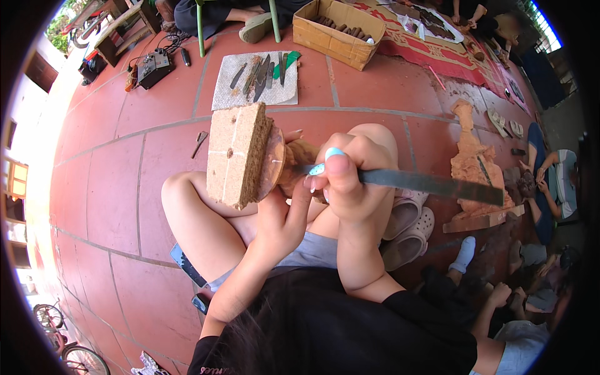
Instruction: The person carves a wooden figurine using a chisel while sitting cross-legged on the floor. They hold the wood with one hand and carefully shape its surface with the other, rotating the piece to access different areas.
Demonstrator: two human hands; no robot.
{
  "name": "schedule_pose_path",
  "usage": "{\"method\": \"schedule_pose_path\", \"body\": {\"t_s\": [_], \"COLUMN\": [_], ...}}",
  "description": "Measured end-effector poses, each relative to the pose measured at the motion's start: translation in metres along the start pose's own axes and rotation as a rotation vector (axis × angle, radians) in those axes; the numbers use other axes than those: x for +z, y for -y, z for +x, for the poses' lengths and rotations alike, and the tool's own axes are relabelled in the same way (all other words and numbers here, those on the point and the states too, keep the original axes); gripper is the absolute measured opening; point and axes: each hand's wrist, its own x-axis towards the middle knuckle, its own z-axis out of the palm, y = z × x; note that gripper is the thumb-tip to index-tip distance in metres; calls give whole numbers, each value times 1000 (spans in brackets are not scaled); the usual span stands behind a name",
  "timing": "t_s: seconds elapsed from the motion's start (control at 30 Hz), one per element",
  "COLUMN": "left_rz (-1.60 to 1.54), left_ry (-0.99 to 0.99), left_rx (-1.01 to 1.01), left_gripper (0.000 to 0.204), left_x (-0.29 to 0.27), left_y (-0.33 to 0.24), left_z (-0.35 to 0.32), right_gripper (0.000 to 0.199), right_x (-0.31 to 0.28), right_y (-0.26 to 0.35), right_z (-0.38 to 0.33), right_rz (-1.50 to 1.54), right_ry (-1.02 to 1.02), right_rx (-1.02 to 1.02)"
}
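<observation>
My left hand [281,219] is closed round a small wooden carving [294,156] with a round base, held above my crossed legs. A thick chipboard block [234,150] with lines marked on its face is fixed under that base. In my right hand [350,175] is a long, flat, dark metal carving tool [431,184], gripped between thumb and fingers. Its far end points right; the other end reaches toward the carving, where my fingers partly hide the contact.
Ahead, a white cloth [228,94] bears several flat tools [259,76]. Beyond it stands a cardboard box [337,47] of dark sticks. A small blade [199,144] lies on the tiles. To the right are clogs [409,231] and a large wood carving [478,169]; people sit nearby.
</observation>
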Motion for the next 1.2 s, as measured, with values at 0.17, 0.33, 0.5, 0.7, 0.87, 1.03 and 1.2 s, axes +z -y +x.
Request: {"method": "schedule_pose_path", "body": {"t_s": [0.17,0.33,0.5,0.7,0.87,1.03,1.2], "left_rz": [35,84,-18,48,29,139,65], "left_ry": [14,1,11,25,18,26,39], "left_rx": [-13,20,-46,-19,-32,48,-131], "left_gripper": [55,55,55,54,54,54,52], "left_x": [0,2,5,2,5,2,-1], "left_y": [-1,-3,-10,-9,-5,-3,-10], "left_z": [-1,0,3,4,2,4,1], "right_gripper": [29,31,34,33,35,34,33], "right_x": [0,1,-1,-5,1,-1,3], "right_y": [3,2,2,-3,2,-3,0], "right_z": [0,2,4,3,3,3,1], "right_rz": [-121,-82,-139,-105,-90,-92,-24], "right_ry": [-36,-24,-10,8,-67,-30,-45], "right_rx": [4,-47,-79,-153,-63,-110,18]}}
